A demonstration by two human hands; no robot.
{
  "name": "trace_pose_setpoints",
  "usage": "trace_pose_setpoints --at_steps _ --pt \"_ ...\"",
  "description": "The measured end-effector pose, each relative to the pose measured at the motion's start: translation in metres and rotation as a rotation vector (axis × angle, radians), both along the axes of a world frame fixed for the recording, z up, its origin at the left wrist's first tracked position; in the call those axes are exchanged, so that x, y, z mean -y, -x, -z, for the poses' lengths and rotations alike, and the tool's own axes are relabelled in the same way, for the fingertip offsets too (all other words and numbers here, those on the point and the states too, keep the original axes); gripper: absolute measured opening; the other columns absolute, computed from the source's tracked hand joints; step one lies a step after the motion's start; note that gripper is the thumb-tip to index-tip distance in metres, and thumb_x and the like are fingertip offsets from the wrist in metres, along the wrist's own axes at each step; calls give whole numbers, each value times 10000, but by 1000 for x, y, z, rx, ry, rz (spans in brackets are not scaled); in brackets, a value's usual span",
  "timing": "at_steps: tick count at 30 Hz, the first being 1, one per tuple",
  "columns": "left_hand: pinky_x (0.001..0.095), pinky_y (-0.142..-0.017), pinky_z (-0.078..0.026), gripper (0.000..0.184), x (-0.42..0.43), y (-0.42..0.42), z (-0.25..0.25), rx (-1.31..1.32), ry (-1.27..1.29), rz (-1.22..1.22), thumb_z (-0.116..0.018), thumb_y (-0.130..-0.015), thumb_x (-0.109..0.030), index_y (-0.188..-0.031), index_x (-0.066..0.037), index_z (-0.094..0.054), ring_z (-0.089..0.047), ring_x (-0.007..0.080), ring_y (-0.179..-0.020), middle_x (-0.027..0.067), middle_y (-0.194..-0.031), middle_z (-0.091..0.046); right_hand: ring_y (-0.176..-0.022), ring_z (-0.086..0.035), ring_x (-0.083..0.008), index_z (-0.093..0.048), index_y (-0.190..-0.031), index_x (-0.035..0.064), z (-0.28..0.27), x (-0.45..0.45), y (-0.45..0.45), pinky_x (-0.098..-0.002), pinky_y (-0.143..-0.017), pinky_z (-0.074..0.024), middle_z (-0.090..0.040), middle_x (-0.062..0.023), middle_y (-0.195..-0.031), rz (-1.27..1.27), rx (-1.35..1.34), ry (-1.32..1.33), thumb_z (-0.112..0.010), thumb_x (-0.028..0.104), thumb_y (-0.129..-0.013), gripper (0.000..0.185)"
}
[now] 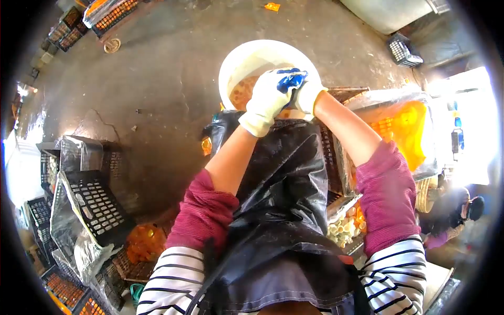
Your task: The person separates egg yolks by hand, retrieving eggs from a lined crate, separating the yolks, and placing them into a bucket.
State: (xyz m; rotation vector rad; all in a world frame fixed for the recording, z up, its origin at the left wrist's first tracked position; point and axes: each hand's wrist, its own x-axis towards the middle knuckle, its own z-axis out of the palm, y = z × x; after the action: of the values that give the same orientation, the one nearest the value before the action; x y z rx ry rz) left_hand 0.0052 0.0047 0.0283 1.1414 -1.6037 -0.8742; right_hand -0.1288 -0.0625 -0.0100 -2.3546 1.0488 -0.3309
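Both my hands wear white gloves with blue on them. My left hand (pixel 269 93) and my right hand (pixel 308 95) are pressed together over a white bucket (pixel 231 65), fingers curled inward. Anything between them is hidden by the gloves. Inside the bucket lies a wet-looking orange mass (pixel 242 90), partly covered by my left hand. A black apron (pixel 278 173) covers my lap just below the bucket.
To the right stands a plastic-lined crate with orange pieces (pixel 383 126), with pale cut pieces (pixel 344 231) nearer me. Black crates (pixel 100 205) and an orange heap (pixel 146 242) sit at left. Another person (pixel 457 212) is at far right.
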Motion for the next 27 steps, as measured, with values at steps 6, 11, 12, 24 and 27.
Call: trace_pose_setpoints --at_steps 6,11,12,24,27 --pt "353 -795 -478 251 -4 -8 22 -249 53 -79 -500 -843 -193 -1001 -71 -653 -609 296 -891 132 -975 -646 -998 -568 -225 -642 -1012 131 -22 -27 -27 -341 -816 -474 -624 -91 -1046 57 -244 34 -685 307 -726 339" --pt "335 -792 -485 237 0 -17 31 -183 158 -24 -509 -832 -135 -1017 -42 -625 -610 293 -918 154 -1006 -631 -1041 -572 -229 -635 -1040 131 -80 -54 -59 -361 -857 -467 -620 -87 -1098 -108 -722 375 -619 346 -764 351" --pt "337 -819 -473 250 1 -17 34 -189 158 -26 -517 -825 -143 -1029 -47 -623 -600 293 -941 153 -1022 -627 -1039 -565 -232 -604 -1080 141 -60 -46 -57 -360 -864 -459 -607 -77 -1111 -131 -643 544 -612 318 -769 358" --pt "289 -825 -478 270 -10 -18 10 -735 -311 123 -522 -909 -167 -1089 24 -584 -585 172 -942 116 -1078 -613 -814 -597 -200 -662 -955 142 -63 -55 29 -291 -726 -470 -631 -41 -815 608 -324 -79 -627 276 -803 206" --pt "322 -760 -509 413 0 -19 20 -741 -347 44 -488 -930 -295 -1233 -15 -480 -619 246 -939 124 -1104 -613 -969 -593 -268 -548 -1228 168 -33 -69 121 -362 -859 -456 -617 -134 -1119 781 55 -211 -375 647 -859 629"
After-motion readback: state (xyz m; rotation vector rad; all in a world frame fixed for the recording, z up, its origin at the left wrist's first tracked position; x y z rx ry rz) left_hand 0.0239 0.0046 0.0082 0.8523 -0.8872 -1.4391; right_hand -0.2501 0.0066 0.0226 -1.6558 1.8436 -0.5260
